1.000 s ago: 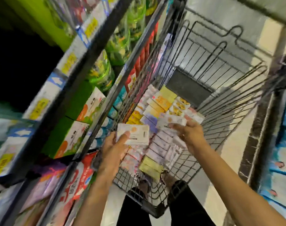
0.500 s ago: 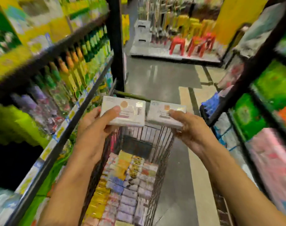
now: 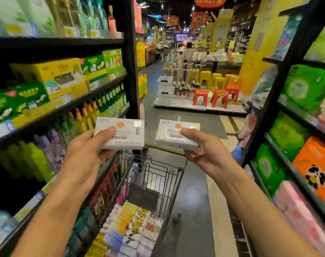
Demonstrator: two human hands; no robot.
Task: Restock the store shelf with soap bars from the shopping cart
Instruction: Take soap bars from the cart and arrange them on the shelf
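The fingers [image 3: 109, 131] of the left hand [image 3: 87, 156] are curled round a white soap bar [image 3: 121, 134], thumb laid across its printed face and the rest tucked underneath. A second white bar [image 3: 177, 135] is pinched in the same manner by the right hand [image 3: 204, 151]. Both bars are held level, side by side but apart, above the front rim of the shopping cart [image 3: 158, 175], in the aisle and not yet over any shelf.

A second ago one bar was held low over the cart while the right hand was reaching among the packs; half a second ago both bars had been lifted clear. Since then they have been raised a little further and the view has been levelled down the aisle. It is judged that the picking step is done and the carrying step is in hand; placing is still to come.

Many more soap packs [image 3: 132, 225], yellow, white and lilac, are left lying in rows in the cart's basket, so the restocking is reckoned far from finished.

The left shelving [image 3: 69, 106], just beside the cart, is stocked with green and yellow boxes and rows of bottles; no open slot for soap can be made out, the edges being blurred. Red stools [image 3: 200, 97] are seen well ahead.
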